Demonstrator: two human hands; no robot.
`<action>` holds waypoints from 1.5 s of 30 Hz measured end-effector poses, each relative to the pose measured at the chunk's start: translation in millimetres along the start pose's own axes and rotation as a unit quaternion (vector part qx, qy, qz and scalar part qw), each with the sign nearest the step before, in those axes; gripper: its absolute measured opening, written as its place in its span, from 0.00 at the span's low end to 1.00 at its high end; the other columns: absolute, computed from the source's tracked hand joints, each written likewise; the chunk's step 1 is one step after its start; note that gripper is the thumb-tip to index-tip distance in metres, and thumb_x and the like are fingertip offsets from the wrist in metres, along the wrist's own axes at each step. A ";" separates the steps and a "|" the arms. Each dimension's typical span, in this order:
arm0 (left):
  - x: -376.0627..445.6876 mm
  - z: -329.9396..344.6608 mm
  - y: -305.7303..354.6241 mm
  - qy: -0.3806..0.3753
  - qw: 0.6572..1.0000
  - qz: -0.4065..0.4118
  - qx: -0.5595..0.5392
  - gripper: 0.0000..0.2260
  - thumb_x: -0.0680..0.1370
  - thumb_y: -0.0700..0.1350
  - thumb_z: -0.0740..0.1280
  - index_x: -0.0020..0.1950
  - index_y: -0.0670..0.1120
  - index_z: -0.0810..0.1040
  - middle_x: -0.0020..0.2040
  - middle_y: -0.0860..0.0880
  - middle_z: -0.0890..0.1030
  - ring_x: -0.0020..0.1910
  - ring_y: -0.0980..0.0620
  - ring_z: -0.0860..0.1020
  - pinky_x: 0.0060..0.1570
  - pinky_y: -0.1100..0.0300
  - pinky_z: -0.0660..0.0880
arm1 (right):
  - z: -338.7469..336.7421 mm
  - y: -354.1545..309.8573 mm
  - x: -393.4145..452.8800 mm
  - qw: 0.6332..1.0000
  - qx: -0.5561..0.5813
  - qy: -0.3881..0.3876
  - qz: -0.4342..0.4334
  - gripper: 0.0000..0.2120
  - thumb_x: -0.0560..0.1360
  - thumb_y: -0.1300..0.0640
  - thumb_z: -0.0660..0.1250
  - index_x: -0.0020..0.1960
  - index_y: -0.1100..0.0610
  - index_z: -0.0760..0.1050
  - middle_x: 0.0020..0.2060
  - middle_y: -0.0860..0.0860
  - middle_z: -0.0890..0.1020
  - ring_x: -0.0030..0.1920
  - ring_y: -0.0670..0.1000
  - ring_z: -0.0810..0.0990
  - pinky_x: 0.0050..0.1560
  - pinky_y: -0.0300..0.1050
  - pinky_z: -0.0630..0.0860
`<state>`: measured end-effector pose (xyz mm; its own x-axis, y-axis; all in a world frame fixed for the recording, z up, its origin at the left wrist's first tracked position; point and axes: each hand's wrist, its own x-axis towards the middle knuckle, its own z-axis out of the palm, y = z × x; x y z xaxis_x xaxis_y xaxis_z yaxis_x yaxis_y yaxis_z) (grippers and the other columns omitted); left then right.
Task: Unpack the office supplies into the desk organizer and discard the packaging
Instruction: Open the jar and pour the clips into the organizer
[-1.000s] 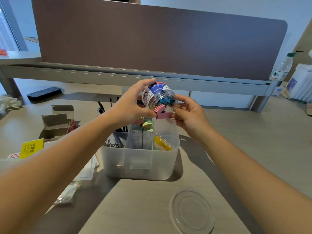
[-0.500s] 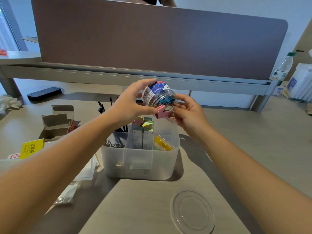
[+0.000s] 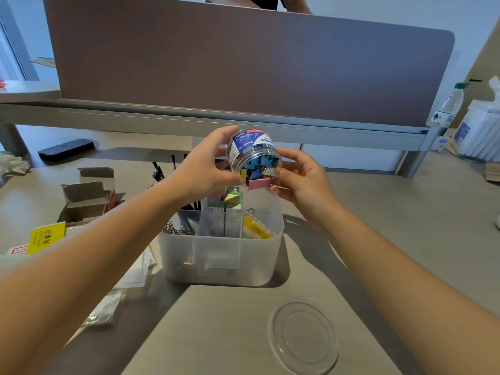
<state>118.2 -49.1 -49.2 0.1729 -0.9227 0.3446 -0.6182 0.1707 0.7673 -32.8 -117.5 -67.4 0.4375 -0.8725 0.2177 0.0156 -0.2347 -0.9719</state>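
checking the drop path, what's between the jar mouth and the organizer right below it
In the head view a pink binder clip hangs at the mouth of the tilted jar, directly above the desk organizer. Below the clip the stretch is open air.

The desk (image 3: 405, 239) is a pale grey-brown. Right under the gripped jar sits a see-through box (image 3: 219, 255) with walls inside. Nearer than the grip, a bit to the right, lies a round clear lid (image 3: 303, 337). Left of the grip stands an open cardboard box (image 3: 86, 197), with a yellow card (image 3: 46, 237) nearer. Far left, behind, lies a black eraser (image 3: 66, 149). Far right stands a water bottle (image 3: 446, 106).
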 end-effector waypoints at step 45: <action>-4.1 0.7 0.6 0.017 0.999 0.029 0.021 0.35 0.67 0.36 0.72 0.70 0.49 0.60 0.68 0.46 0.66 0.65 0.49 0.68 0.60 0.58 0.66 | 1.9 2.8 1.8 0.999 0.013 -0.026 -0.025 0.13 0.75 0.67 0.60 0.51 0.48 0.68 0.52 0.52 0.76 0.53 0.53 0.77 0.40 0.36 0.79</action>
<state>116.6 -45.5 -50.6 0.1618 -0.8990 0.4069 -0.6594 0.2082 0.7224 -30.2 -118.9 -69.9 0.4814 -0.8365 0.2620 0.0622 -0.2655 -0.9621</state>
